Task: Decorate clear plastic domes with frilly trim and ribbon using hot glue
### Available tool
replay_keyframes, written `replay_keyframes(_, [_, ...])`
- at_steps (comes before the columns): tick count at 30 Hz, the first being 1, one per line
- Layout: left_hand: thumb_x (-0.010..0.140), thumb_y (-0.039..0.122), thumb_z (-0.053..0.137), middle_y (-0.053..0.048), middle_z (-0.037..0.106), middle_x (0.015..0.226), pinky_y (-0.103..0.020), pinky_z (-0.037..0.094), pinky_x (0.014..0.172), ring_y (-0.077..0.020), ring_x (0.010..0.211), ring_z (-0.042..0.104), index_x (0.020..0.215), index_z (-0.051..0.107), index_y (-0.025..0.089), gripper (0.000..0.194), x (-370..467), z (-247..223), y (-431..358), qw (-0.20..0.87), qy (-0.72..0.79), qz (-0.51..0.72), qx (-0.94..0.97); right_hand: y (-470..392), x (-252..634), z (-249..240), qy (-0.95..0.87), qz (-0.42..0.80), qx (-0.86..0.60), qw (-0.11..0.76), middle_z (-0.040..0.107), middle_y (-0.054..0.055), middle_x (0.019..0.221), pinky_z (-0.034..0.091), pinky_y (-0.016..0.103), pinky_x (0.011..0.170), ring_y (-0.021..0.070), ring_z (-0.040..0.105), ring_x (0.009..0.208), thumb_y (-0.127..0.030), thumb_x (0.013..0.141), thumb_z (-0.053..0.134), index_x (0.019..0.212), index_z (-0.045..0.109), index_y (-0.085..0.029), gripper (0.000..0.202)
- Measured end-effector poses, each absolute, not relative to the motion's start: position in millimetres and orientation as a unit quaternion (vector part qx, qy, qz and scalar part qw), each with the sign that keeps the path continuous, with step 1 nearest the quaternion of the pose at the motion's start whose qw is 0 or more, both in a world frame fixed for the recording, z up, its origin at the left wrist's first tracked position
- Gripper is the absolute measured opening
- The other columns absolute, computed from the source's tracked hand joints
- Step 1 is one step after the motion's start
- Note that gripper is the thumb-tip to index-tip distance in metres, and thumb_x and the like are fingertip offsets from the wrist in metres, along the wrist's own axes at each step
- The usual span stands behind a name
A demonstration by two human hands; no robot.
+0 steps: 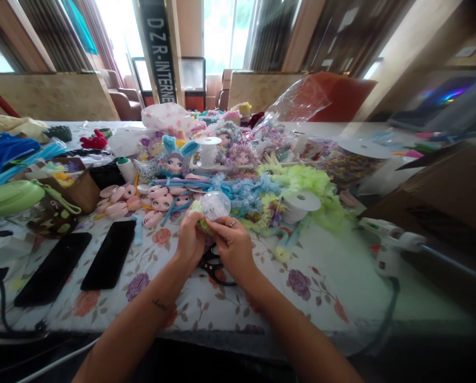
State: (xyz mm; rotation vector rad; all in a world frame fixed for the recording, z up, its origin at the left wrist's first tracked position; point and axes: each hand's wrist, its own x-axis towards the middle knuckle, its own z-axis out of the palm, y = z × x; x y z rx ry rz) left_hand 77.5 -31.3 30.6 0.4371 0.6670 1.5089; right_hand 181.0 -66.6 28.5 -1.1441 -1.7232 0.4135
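Observation:
Close together over the middle of the table, my two hands work on a clear, rounded plastic piece (216, 206) with yellow-green ruffled trim (198, 208) at its left side. My left hand (192, 239) is closed around the trim. With thumb and fingers pinched at the lower edge of the clear piece, my right hand (230, 240) wears a ring. What lies between the fingertips is partly hidden. Black-handled scissors (218, 272) lie on the flowered tablecloth (238, 308) under my hands, their blades covered. Blue ruffled trim (248, 192) is heaped just beyond.
Doll heads (161, 202) and two black phones (109, 255) lie to the left. On the right are a white spool (301, 205), lime-green ruffled fabric (313, 183), a glue gun (387, 239) with its cord, and a cardboard box (445, 197). Finished-looking dolls (174, 162) are piled at the back.

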Motion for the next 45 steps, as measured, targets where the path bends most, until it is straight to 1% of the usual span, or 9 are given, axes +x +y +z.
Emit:
replay_keyframes(15, [0.065, 0.007, 0.054, -0.002, 0.067, 0.070, -0.023, 0.054, 0.057, -0.0161, 0.066, 0.065, 0.073, 0.061, 0.016, 0.014, 71.8, 50.6, -34.0, 0.667, 0.355, 0.643, 0.129, -98.0, 222.1, 26.0, -0.706, 0.072, -0.493, 0.503, 0.072, 0.011, 0.111, 0.053, 0.034, 0.093, 0.0221, 0.066, 0.103, -0.024, 0.092, 0.055, 0.115, 0.071, -0.019, 0.028])
replay_keyframes(20, [0.068, 0.003, 0.049, -0.001, 0.066, 0.067, -0.024, 0.055, 0.054, -0.0161, 0.064, 0.064, 0.085, 0.063, 0.016, 0.026, 69.4, 57.6, -32.8, 0.650, 0.385, 0.646, 0.108, -120.9, 326.2, 6.3, -0.459, -0.038, -0.671, 0.581, 0.073, 0.010, 0.097, 0.055, 0.037, 0.080, 0.0218, 0.068, 0.085, -0.034, 0.092, 0.054, 0.100, 0.072, -0.018, 0.026])
replay_keyframes(25, [0.066, 0.005, 0.051, -0.002, 0.068, 0.070, -0.022, 0.054, 0.052, -0.0163, 0.063, 0.065, 0.085, 0.064, 0.015, 0.025, 71.5, 56.8, -33.4, 0.663, 0.373, 0.641, 0.102, -137.5, 439.4, -15.2, -0.267, -0.196, -0.772, 0.543, 0.065, 0.019, 0.110, 0.051, 0.042, 0.080, 0.0291, 0.062, 0.095, -0.040, 0.076, 0.060, 0.115, 0.064, -0.009, 0.050])
replay_keyframes(27, [0.064, 0.006, 0.052, -0.002, 0.068, 0.071, -0.024, 0.055, 0.056, -0.0167, 0.064, 0.066, 0.083, 0.063, 0.015, 0.024, 72.3, 56.5, -33.3, 0.666, 0.361, 0.645, 0.101, -134.2, 467.3, -16.6, -0.271, -0.152, -0.829, 0.465, 0.067, 0.019, 0.098, 0.047, 0.045, 0.081, 0.0323, 0.061, 0.091, -0.036, 0.068, 0.067, 0.109, 0.065, -0.010, 0.049])
replay_keyframes(30, [0.062, 0.008, 0.055, -0.001, 0.067, 0.068, -0.023, 0.053, 0.052, -0.0151, 0.059, 0.064, 0.079, 0.062, 0.015, 0.020, 72.5, 54.1, -31.6, 0.672, 0.351, 0.643, 0.107, -119.2, 491.2, -9.0, -0.282, -0.019, -0.891, 0.355, 0.059, 0.009, 0.063, 0.040, 0.041, 0.066, 0.0278, 0.056, 0.065, -0.031, 0.062, 0.078, 0.068, 0.059, -0.023, 0.021])
replay_keyframes(36, [0.057, 0.012, 0.063, 0.000, 0.066, 0.067, -0.021, 0.048, 0.049, -0.0129, 0.057, 0.060, 0.072, 0.060, 0.016, 0.016, 70.6, 45.0, -29.0, 0.670, 0.330, 0.653, 0.127, -95.4, 495.8, 21.5, -0.273, 0.040, -0.928, 0.249, 0.029, -0.004, 0.039, 0.033, 0.038, 0.061, 0.0185, 0.041, 0.048, -0.022, 0.062, 0.082, 0.031, 0.028, -0.029, 0.063])
replay_keyframes(38, [0.057, 0.013, 0.064, 0.000, 0.067, 0.069, -0.022, 0.049, 0.051, -0.0129, 0.058, 0.060, 0.073, 0.060, 0.016, 0.017, 70.4, 43.3, -28.9, 0.671, 0.323, 0.655, 0.131, -100.0, 477.2, 28.7, -0.248, 0.055, -0.918, 0.303, 0.038, -0.001, 0.039, 0.035, 0.038, 0.062, 0.0184, 0.045, 0.048, -0.016, 0.063, 0.080, 0.033, 0.041, -0.026, 0.050])
replay_keyframes(41, [0.057, 0.013, 0.065, 0.000, 0.067, 0.071, -0.022, 0.049, 0.052, -0.0128, 0.061, 0.060, 0.073, 0.060, 0.016, 0.017, 70.7, 42.2, -28.9, 0.672, 0.311, 0.659, 0.136, -116.1, 425.7, 33.8, -0.232, 0.163, -0.781, 0.556, 0.064, 0.006, 0.060, 0.041, 0.036, 0.059, 0.0198, 0.057, 0.053, -0.021, 0.070, 0.073, 0.067, 0.069, -0.020, 0.004])
replay_keyframes(45, [0.059, 0.015, 0.068, 0.000, 0.067, 0.072, -0.020, 0.048, 0.053, -0.0125, 0.064, 0.061, 0.073, 0.061, 0.016, 0.016, 71.0, 40.5, -28.9, 0.670, 0.309, 0.659, 0.142, -135.1, 341.3, 38.4, -0.331, 0.392, -0.632, 0.581, 0.065, 0.006, 0.061, 0.038, 0.031, 0.047, 0.0174, 0.055, 0.050, -0.034, 0.070, 0.075, 0.078, 0.072, -0.016, 0.020])
